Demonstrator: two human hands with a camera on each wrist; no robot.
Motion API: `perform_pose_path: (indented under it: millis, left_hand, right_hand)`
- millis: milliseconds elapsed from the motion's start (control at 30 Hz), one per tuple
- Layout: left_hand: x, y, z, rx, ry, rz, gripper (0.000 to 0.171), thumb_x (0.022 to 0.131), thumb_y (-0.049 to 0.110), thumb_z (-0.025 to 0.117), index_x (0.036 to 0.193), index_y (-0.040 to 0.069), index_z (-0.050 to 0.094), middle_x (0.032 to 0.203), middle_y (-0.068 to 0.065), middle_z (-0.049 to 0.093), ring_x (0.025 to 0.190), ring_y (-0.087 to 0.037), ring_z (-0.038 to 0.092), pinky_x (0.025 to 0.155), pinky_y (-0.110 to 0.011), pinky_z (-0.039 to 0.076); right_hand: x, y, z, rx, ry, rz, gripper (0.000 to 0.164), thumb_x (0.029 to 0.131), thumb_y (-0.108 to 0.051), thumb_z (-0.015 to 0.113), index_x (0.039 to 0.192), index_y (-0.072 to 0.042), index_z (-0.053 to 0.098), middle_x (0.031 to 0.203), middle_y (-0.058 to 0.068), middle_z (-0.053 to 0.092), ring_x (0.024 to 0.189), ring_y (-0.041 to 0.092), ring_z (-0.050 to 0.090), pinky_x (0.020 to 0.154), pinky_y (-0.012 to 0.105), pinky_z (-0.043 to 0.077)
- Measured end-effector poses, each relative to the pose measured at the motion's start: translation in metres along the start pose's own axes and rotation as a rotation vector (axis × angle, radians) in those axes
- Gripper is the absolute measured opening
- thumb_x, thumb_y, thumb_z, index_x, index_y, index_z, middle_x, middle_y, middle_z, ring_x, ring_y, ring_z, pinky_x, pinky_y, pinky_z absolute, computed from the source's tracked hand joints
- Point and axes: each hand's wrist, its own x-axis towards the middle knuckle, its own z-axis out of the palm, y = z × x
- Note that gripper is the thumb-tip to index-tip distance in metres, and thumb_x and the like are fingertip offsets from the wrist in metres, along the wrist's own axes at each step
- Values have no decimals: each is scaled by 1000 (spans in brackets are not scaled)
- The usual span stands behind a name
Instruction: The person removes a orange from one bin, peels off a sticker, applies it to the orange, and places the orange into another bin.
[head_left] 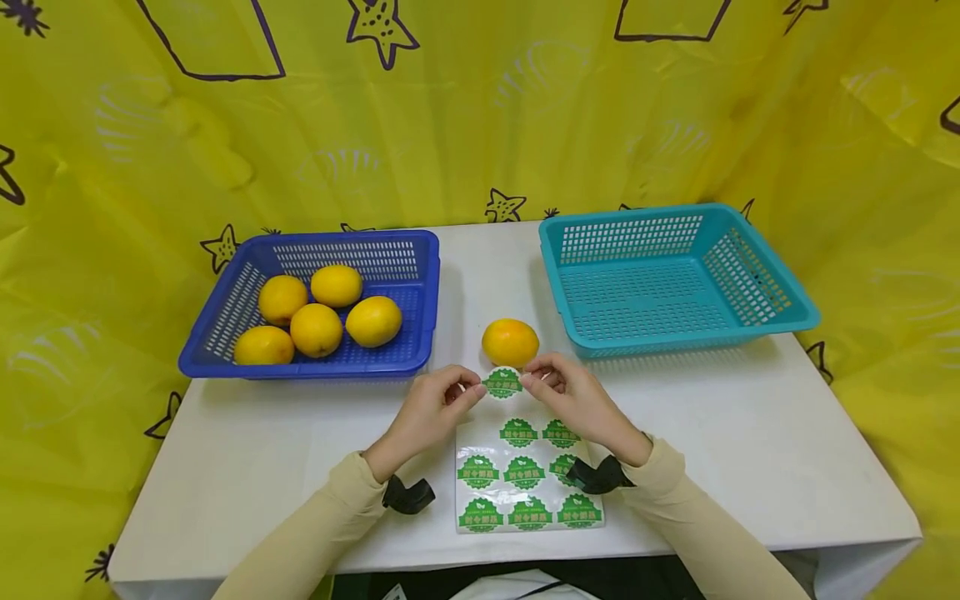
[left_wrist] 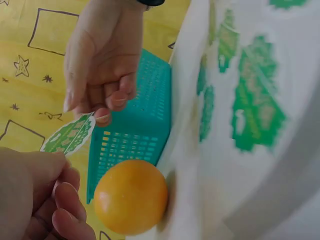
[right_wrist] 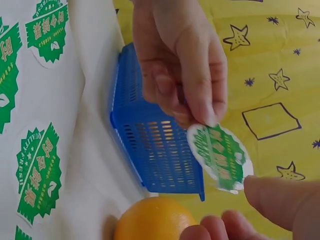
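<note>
Beige long sleeves (head_left: pixel 307 525): closest to the camera, both forearms slanting inward from the bottom edge.
Sticker sheet, white and glossy with rows of green badge labels (head_left: pixel 478 437): flat on the white-covered table (head_left: pixel 300 467), below the hands.
Loose sticker, round green-and-white label (head_left: pixel 502 383): up off the sheet between both hands, near the fruit but not touching it.
Loose fruit, rounded orange-yellow (head_left: pixel 510 342): on the table, near the gap between the blue plastic basket (head_left: pixel 360 368) and the teal plastic basket (head_left: pixel 637 287).
Doing it well: I'd grip only the rim, keep it flat with light tension, skin off the glue; yanking could crease it.
Left hand (head_left: pixel 435 408): thumb and finger pinch one edge, other fingers curled.
Right hand (head_left: pixel 585 406): bent in opposite, thumb and fingertip seemingly pinching the far edge.
</note>
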Motion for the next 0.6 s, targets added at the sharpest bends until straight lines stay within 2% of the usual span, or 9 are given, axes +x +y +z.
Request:
perform_pose_path:
  millis: [167, 367, 500, 600]
  left_hand:
    - [19, 5, 5, -29, 33, -53, 7, 95, 16, 67, 95, 9, 68, 79, 5, 61, 66, -11, 52, 58, -27, 46]
    - [43, 8, 14, 53, 118, -151, 13, 95, 21, 65, 92, 9, 66, 77, 3, 59, 67, -14, 52, 61, -28, 44]
    - [55, 8, 23, 101, 175, -185, 15, 95, 20, 64, 89, 7, 64, 76, 1, 59, 67, -15, 53, 61, -29, 43]
    - [60, 7, 28, 134, 191, -198, 15, 95, 19, 63, 87, 6, 62, 73, 1, 57, 64, -15, 52, 59, -29, 42]
  right_hand:
    - [4, 5, -1, 29, 82, 58, 22, 98, -20, 63, 103, 1, 66, 81, 13, 62, 66, 21, 55, 56, 25, 43]
    - [19, 13, 7, 134, 223, 153, 25, 98, -19, 62, 103, 5, 66, 84, 22, 64, 64, 25, 58, 54, 26, 44]
    - [28, 15, 16, 177, 287, 210, 24, 100, -19, 58, 102, 5, 62, 74, 18, 63, 56, 21, 57, 50, 26, 42]
    - [32, 17, 20, 181, 312, 235, 21, 101, -18, 55, 101, 3, 59, 66, 11, 60, 50, 18, 55, 47, 26, 39]
